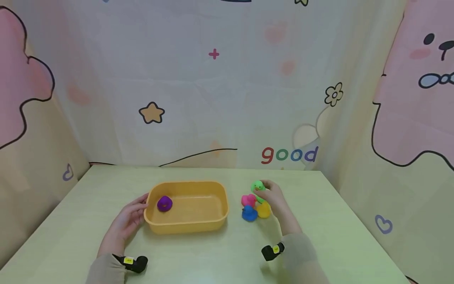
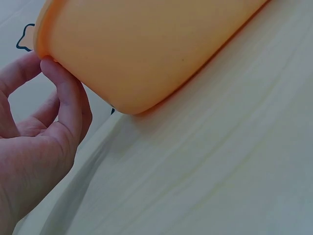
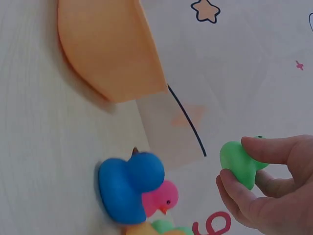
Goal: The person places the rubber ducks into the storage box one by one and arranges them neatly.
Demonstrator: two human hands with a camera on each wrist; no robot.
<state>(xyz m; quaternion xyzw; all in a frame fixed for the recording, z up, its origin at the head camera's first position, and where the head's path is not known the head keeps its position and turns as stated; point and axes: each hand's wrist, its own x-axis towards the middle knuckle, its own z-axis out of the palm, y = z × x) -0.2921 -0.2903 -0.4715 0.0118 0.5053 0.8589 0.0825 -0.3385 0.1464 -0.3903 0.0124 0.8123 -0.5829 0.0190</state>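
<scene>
My left hand (image 1: pixel 127 223) is at the left end of an orange plastic basin (image 1: pixel 189 228), its thumb and a finger gripping the edge just by the rim, as the left wrist view shows. Inside the basin, near its left end, lies a purple toy duck (image 1: pixel 164 204). My right hand (image 1: pixel 274 197) pinches a green rubber duck (image 3: pixel 238 161) between thumb and fingers, lifted above a small cluster of ducks. In that cluster are a pink duck (image 1: pixel 248 200), a blue duck (image 1: pixel 250 213), a yellow duck (image 1: pixel 263 210) and another green duck (image 3: pixel 166 226), mostly hidden.
The light wooden table (image 1: pixel 198 260) carries the basin left of centre and the duck cluster to its right. A printed cloth backdrop (image 1: pixel 213 90) rises behind and along both sides. Black wrist cameras (image 1: pixel 136 264) sit on both sleeves.
</scene>
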